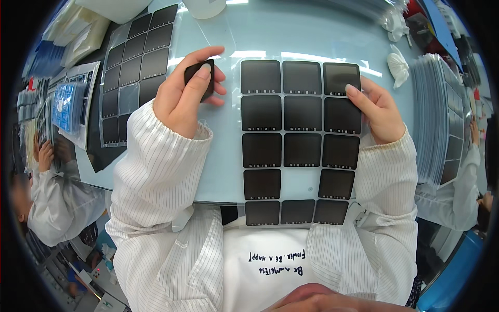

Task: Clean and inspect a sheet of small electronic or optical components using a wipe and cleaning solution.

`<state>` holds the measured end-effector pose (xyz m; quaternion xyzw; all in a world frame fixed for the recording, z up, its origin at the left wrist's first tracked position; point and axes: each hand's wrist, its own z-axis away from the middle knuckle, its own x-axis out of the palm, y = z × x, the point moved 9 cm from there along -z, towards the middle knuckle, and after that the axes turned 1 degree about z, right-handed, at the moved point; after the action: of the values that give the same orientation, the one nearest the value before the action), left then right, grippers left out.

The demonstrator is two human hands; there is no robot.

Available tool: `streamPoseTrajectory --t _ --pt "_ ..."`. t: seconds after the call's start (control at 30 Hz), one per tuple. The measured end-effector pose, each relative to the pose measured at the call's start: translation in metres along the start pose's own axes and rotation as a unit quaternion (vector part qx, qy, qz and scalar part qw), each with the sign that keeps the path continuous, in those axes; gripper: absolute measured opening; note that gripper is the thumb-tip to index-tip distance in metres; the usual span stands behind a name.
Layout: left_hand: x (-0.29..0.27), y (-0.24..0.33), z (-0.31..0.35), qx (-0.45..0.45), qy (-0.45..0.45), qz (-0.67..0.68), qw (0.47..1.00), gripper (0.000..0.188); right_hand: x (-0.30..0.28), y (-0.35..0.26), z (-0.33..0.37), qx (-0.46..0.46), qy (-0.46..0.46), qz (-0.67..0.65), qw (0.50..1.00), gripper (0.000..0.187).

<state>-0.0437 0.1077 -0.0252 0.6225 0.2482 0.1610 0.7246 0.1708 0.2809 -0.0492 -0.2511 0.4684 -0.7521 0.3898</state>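
Observation:
My left hand [176, 99] is closed on a small dark square panel [191, 74], pinched between thumb and curled fingers, above the table left of the sheet. It may hold more than one panel; I cannot tell. My right hand [383, 112] grips the right edge of a clear pocket sheet [300, 185], thumb on top near the upper right corner. Dark square panels [261, 151] with rounded corners fill its three columns, except one bare pocket in the middle column, second row from the bottom. The sheet's lower end reaches past the table edge toward my body.
On the left of the table [270, 39] lies another sheet [129, 99] of dark panels with bare pockets. A tall stack of clear sheets [429, 119] stands at the right, near a white crumpled bag [398, 67]. A whitish container [204, 7] sits at the back. Co-workers flank both sides.

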Motion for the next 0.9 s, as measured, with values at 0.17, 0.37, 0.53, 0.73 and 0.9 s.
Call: streamPoseTrajectory --t 0.17,0.37,0.53,0.73,0.9 --pt "-0.004 -0.007 -0.006 -0.035 0.021 -0.028 0.999 0.029 -0.004 -0.002 0.000 -0.062 -0.002 -0.012 0.998 0.030" --pt "-0.001 -0.008 -0.013 -0.034 -0.032 0.031 0.998 0.033 0.009 -0.012 0.005 -0.133 -0.045 -0.039 0.989 0.030" --pt "0.012 -0.015 -0.011 -0.111 -0.119 0.130 0.978 0.030 0.023 -0.016 0.009 -0.147 -0.094 -0.040 0.984 0.032" --pt "0.005 -0.017 0.005 -0.200 -0.125 0.114 0.965 0.037 0.016 -0.021 0.012 -0.171 -0.089 -0.048 0.980 0.033" --pt "0.021 -0.011 0.011 -0.089 -0.253 0.153 0.951 0.041 0.028 -0.022 0.015 -0.190 -0.113 0.039 0.975 0.029"
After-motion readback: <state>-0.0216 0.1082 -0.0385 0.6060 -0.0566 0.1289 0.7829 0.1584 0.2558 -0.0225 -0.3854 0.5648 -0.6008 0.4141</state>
